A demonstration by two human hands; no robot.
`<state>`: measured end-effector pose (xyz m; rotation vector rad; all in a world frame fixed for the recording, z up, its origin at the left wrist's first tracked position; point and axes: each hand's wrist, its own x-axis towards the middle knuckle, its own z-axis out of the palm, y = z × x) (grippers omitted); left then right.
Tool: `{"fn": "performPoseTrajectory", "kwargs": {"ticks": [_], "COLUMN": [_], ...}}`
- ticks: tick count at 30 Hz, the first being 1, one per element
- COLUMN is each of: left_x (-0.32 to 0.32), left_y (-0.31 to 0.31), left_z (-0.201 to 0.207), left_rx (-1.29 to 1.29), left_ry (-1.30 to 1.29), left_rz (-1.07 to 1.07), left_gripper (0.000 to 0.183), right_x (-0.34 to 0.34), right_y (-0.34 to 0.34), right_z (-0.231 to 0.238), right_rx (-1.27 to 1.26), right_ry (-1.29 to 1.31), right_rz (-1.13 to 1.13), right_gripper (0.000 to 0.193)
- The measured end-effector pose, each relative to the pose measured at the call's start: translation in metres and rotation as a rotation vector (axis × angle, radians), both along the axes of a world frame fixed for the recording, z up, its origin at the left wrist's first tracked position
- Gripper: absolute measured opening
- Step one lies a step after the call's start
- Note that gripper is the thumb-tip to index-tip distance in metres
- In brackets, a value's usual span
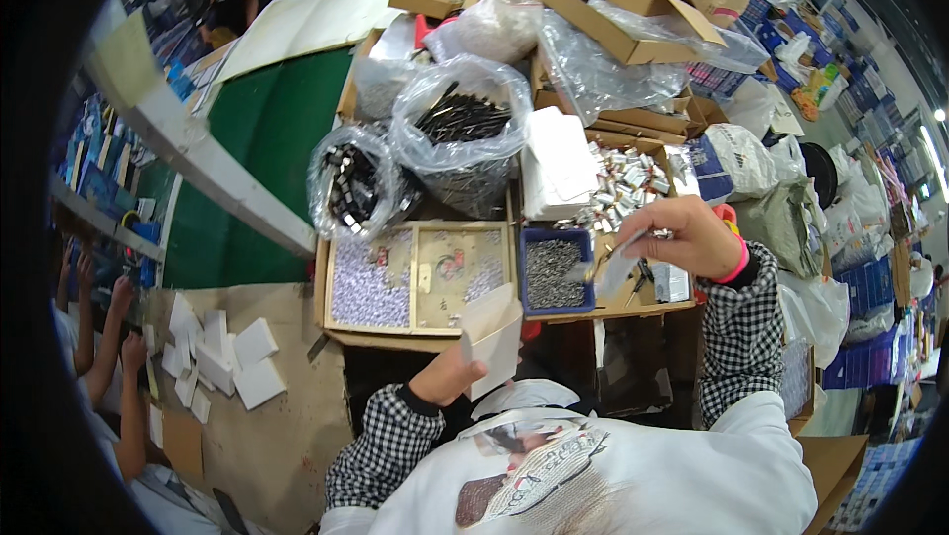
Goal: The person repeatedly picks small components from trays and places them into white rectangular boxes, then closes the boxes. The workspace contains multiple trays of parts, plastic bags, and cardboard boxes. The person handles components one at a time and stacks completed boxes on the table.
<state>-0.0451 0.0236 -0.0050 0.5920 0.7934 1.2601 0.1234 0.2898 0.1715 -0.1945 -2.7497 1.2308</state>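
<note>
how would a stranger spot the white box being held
Find the shallow, divided wooden tray left of centre. By its near right corner, in the left hand, is the white card box, set apart from white boxes farther left by being held.

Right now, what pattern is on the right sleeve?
The right sleeve has black-and-white checks, clearest in the head view.

A brown surface (pixel 287 451) bears scattered white boxes (pixel 219 367); the workbench (pixel 633 312) beside it, a wooden tray (pixel 395 328) and blue bin (pixel 559 312)
</note>
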Motion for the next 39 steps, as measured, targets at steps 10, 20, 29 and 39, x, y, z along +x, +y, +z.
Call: {"fn": "performPoseTrajectory", "kwargs": {"ticks": [10,20,29,39], "left_x": [-0.006,-0.005,-0.006,0.01], "left_y": [-0.006,-0.02,-0.012,0.0], "left_z": [0.01,0.017,0.013,0.018], "left_rx": [0.055,-0.009,0.04,-0.091], "left_ry": [0.14,-0.001,-0.056,-0.024], "left_rz": [-0.209,-0.17,-0.171,-0.075], "left_gripper": [0.105,0.101,0.108,0.109], "right_x": [-0.055,-0.057,-0.015,0.062], "right_y": [-0.074,-0.109,-0.104,0.046], "right_z": [-0.032,-0.044,-0.069,-0.206], "right_rx": [-0.29,0.559,-0.012,0.208], "right_ry": [-0.14,0.336,0.206,-0.476], "right_rz": [-0.112,0.217,0.08,-0.523], "right_gripper": [0.017,0.035,0.03,0.019]}}
